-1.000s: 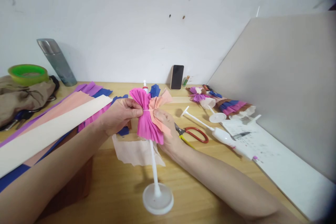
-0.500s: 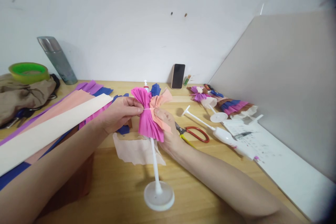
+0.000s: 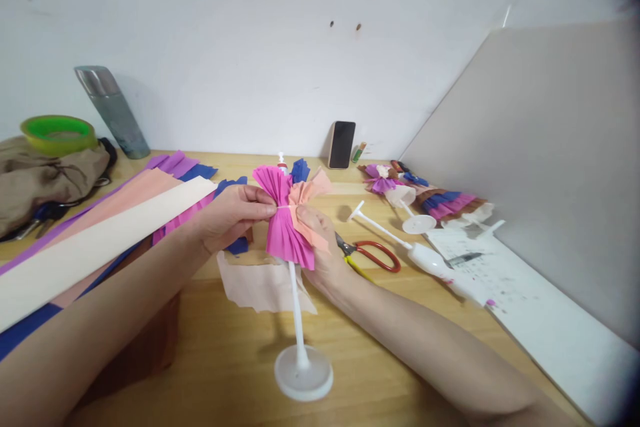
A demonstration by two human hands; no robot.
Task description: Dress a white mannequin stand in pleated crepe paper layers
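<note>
Magenta crepe paper (image 3: 285, 240) and peach crepe paper (image 3: 307, 220) are gathered at a waist around the top of a white stand (image 3: 297, 320). A thin white thread (image 3: 286, 206) runs across the gathers. At its left end, the thumb and fingers of my left hand (image 3: 237, 210) are pinched together on the thread. My right hand (image 3: 320, 233) is closed around the right and back side, thumb pressed on the peach paper by the thread; its other fingers are mostly hidden. A blue crepe piece (image 3: 300, 171) sticks up behind.
Crepe strips (image 3: 125, 233) lie under my left forearm. Scissors (image 3: 373, 257) and another white stand (image 3: 385, 230) lie to the right, before finished-looking paper dresses (image 3: 455, 203) and a white board (image 3: 530, 300). A phone (image 3: 341, 145) and a flask (image 3: 113, 110) stand by the wall.
The view has shifted slightly. Both hands keep their grip at the gathered waist, with hardly any visible movement of the paper or the stand.
</note>
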